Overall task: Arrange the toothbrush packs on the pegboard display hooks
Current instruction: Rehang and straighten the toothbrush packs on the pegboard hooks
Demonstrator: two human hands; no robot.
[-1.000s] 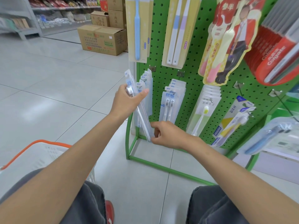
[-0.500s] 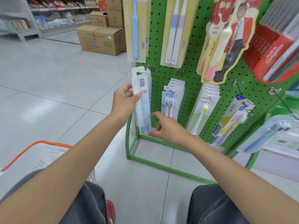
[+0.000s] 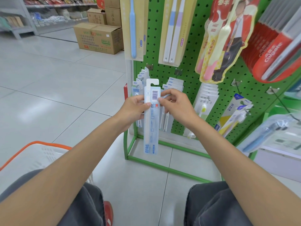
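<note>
The pegboard (image 3: 192, 75) is smooth green-painted metal. In front of it, the toothbrush pack (image 3: 151, 121) — glossy clear plastic on white card. Under the pegboard the floor tiles (image 3: 65, 88) shine; the box (image 3: 99, 38) beyond it is matt brown cardboard.

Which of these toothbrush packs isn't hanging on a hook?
The long pale-blue pack, barcode side facing us, pinched between the left hand and right hand in front of the pegboard; the others hang on hooks.
</note>
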